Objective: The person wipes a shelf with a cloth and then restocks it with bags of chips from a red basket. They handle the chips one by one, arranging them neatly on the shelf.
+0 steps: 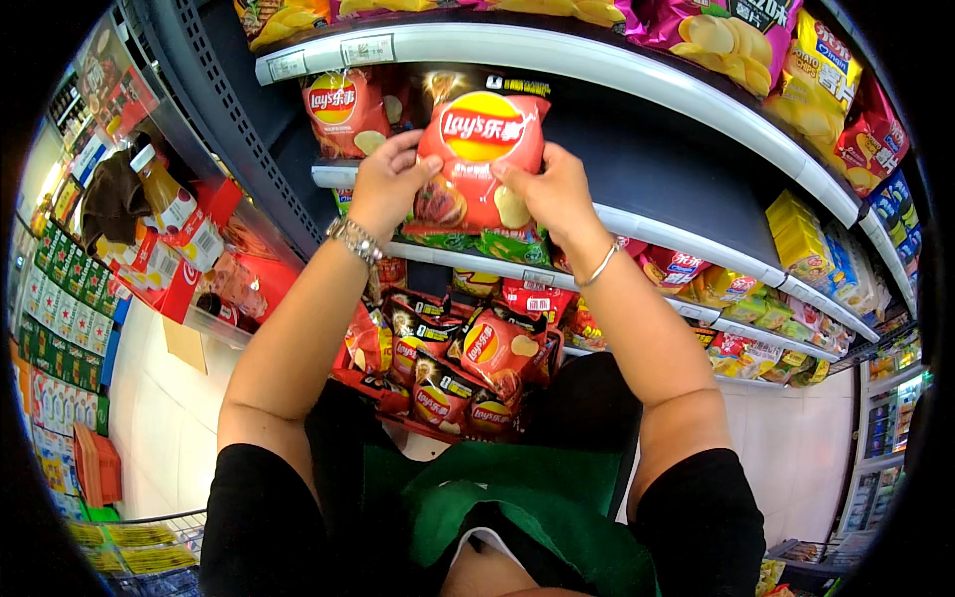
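Observation:
Both hands hold one red Lay's potato chip bag [481, 168] upright in front of a dark shelf, its printed front towards me. My left hand [395, 179] grips its left edge, thumb on the front. On the opposite edge, my right hand [548, 186] pinches the bag in the same way; the fingers behind it are partly hidden. Another red Lay's bag [345, 112] stands on the shelf to the left, with more behind it. Below my hands, a container of red and black Lay's bags [500, 347] rests in front of my lap.
The dark shelf board [671, 179] has a white price rail [522, 41] above it. Lower shelves carry snack bags [671, 265]. Yellow packs [798, 235] stand at the right. A rack with bottled drinks [168, 198] and a brown cloth [116, 198] is at the left.

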The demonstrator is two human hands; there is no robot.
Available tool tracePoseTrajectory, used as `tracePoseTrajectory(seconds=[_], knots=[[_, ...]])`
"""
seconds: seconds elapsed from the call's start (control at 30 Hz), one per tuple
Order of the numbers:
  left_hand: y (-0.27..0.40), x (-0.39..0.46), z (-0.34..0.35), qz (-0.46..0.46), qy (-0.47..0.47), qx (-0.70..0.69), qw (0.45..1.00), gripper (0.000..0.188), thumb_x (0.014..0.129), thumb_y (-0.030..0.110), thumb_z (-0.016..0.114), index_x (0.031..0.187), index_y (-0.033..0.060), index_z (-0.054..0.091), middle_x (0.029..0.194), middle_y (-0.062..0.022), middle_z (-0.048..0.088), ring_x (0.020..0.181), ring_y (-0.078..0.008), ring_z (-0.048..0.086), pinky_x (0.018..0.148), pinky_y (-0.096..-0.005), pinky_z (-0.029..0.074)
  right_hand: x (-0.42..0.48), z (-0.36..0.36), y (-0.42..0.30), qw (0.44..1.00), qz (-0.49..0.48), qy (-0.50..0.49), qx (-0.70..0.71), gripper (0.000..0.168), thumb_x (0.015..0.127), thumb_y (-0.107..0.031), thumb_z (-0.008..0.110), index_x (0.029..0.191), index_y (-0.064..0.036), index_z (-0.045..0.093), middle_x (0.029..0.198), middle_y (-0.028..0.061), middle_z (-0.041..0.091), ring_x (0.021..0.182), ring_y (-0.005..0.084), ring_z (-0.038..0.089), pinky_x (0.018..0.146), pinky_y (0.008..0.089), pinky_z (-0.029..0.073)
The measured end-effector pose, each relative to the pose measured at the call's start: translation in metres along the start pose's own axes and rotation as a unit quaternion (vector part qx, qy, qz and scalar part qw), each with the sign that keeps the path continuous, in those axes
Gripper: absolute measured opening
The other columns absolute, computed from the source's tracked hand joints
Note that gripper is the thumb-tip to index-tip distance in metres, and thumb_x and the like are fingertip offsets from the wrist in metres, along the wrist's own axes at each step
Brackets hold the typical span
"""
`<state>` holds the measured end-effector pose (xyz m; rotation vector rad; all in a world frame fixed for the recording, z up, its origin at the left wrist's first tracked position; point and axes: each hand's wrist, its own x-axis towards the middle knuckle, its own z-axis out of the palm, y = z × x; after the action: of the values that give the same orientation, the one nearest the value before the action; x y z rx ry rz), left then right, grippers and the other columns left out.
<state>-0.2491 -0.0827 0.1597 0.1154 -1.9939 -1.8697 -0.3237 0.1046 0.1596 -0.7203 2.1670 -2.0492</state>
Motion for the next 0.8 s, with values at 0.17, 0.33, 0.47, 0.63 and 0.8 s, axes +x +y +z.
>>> tracePoseTrajectory(seconds=[0.17, 0.33, 0.47, 0.63, 0.8], knots=[[0.005, 0.062, 0.007, 0.091, 0.037, 0.098, 0.99, 0.045, 0.085, 0.01, 0.062, 0.125, -0.0044, 0.045, 0.11, -0.0134, 0.06, 0.098, -0.0153, 0.058, 0.083, -0.0259, 0.047, 0.061, 0.002, -0.015, 0.999, 0.013, 0.009, 0.039, 0.027, 0.071, -0.005, 0.073, 0.094, 0.003, 0.061, 0.09, 0.0128, 0.066, 0.078, 0.0187, 0.063, 0.069, 0.03, 0.051], [-0.031, 0.133, -0.006, 0.165, 0.101, 0.167, 0.967, 0.042, 0.078, 0.004, 0.063, 0.118, -0.0029, 0.051, 0.103, -0.0146, 0.063, 0.087, -0.0194, 0.062, 0.077, -0.0286, 0.049, 0.121, 0.027, 0.005, 0.991, -0.026, 0.069, 0.115, 0.037, 0.068, 0.002, 0.071, 0.102, 0.005, 0.057, 0.102, 0.0164, 0.061, 0.096, 0.024, 0.059, 0.076, 0.0328, 0.05], [-0.037, 0.159, 0.006, 0.197, 0.111, 0.247, 0.942, 0.033, 0.079, 0.007, 0.056, 0.11, -0.0008, 0.055, 0.103, -0.0202, 0.062, 0.092, -0.028, 0.062, 0.077, -0.0332, 0.05, 0.161, 0.032, 0.039, 0.983, -0.084, 0.161, -0.016, 0.041, 0.065, 0.0, 0.072, 0.104, 0.0, 0.058, 0.103, 0.0138, 0.062, 0.099, 0.0249, 0.058, 0.078, 0.0343, 0.049], [-0.041, 0.184, 0.005, 0.182, -0.002, 0.433, 0.883, 0.039, 0.079, 0.011, 0.053, 0.117, 0.0018, 0.056, 0.118, -0.0237, 0.056, 0.11, -0.035, 0.053, 0.095, -0.0341, 0.04, 0.21, 0.04, 0.069, 0.968, -0.16, 0.169, -0.098, 0.039, 0.072, -0.018, 0.07, 0.104, 0.0, 0.06, 0.105, 0.0165, 0.063, 0.1, 0.0296, 0.059, 0.081, 0.0327, 0.046], [-0.05, 0.175, 0.02, 0.106, -0.005, 0.326, 0.939, 0.04, 0.074, 0.001, 0.046, 0.113, -0.0024, 0.056, 0.114, -0.0271, 0.056, 0.109, -0.0375, 0.052, 0.095, -0.0374, 0.041, 0.248, 0.047, 0.089, 0.893, -0.219, 0.187, -0.346, 0.04, 0.076, -0.032, 0.064, 0.105, -0.004, 0.061, 0.109, 0.0145, 0.062, 0.098, 0.0327, 0.059, 0.082, 0.0345, 0.047]])
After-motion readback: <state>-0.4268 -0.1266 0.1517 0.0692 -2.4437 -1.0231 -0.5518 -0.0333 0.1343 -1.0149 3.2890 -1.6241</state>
